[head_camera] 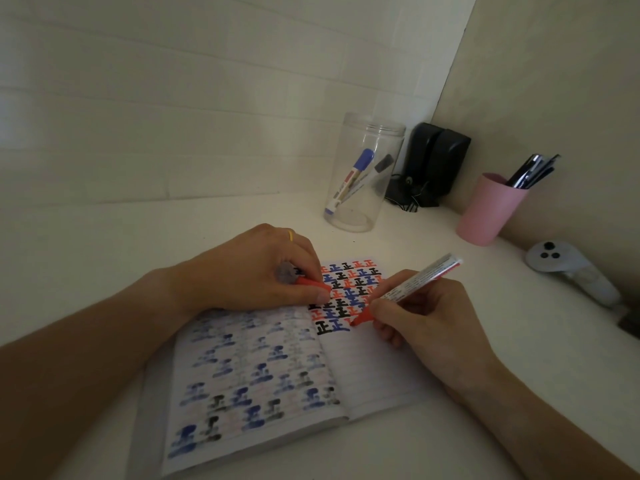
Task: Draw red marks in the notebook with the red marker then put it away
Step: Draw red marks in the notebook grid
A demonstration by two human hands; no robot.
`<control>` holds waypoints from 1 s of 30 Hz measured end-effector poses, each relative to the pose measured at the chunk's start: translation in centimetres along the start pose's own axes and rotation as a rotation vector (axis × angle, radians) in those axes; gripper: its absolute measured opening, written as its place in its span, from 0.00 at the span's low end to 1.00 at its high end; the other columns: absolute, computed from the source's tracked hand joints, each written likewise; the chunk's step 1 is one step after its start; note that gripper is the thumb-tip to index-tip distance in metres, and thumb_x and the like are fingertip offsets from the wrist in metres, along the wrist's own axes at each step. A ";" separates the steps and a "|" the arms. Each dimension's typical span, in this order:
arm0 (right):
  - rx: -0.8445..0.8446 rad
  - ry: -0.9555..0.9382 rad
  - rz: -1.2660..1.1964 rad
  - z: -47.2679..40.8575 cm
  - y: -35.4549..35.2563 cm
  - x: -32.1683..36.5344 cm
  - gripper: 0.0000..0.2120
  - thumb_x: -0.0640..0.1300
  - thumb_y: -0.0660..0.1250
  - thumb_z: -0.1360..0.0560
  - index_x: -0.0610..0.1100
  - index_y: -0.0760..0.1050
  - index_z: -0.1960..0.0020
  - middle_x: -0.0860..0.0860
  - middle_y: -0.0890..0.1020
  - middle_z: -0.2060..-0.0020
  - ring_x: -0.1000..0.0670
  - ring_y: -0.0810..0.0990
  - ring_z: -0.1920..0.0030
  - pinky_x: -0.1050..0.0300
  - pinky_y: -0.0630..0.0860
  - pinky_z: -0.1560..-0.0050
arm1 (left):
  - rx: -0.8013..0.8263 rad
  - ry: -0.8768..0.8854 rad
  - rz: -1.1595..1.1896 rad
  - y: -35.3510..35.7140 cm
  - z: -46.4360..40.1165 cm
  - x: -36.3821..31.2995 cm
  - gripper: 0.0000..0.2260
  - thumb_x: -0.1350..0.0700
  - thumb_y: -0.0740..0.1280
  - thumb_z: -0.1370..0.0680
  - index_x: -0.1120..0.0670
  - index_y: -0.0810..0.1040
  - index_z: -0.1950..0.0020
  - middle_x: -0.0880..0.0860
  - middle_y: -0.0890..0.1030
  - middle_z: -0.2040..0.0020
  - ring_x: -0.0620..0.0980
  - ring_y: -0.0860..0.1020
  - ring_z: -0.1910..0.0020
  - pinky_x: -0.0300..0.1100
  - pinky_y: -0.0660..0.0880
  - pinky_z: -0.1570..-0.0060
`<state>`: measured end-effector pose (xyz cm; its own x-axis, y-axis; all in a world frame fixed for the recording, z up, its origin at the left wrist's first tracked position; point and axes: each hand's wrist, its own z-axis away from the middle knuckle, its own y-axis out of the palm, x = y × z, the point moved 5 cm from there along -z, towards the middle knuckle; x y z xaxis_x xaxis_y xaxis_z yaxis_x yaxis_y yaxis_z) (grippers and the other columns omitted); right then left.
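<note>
An open notebook point(374, 368) lies on the white desk, its right page partly filled with rows of red, blue and black marks. My right hand point(422, 317) grips the red marker point(415, 282), uncapped, with its red tip touching the page beside the last blue mark. My left hand point(252, 271) rests on the top of the notebook and pinches the marker's red cap point(311, 285) between thumb and fingers. The left page shows ink bled through from the other side.
A clear plastic jar point(367, 174) holding a blue marker and a black one stands behind the notebook. Black speakers point(436, 161) sit in the corner. A pink cup point(488, 209) with pens and a white controller point(568, 268) are at the right.
</note>
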<state>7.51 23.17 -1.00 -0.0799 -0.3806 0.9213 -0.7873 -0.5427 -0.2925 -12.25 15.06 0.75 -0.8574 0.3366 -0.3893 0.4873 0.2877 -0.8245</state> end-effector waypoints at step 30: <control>-0.087 0.012 0.104 0.0 -0.4 -0.2 0.02 0.41 0.74 0.33 0.43 0.84 0.62 0.51 0.84 0.72 0.53 0.80 0.70 0.52 0.80 0.63 | 0.005 0.004 -0.001 0.0 0.0 0.0 0.11 0.42 0.74 0.25 0.47 0.89 0.51 0.42 0.86 0.50 0.40 0.83 0.50 0.43 0.79 0.47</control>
<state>7.86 23.51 -1.08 -0.1709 -0.4217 0.8905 -0.8246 -0.4334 -0.3635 -12.19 15.08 0.77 -0.8571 0.3401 -0.3870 0.4858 0.2836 -0.8268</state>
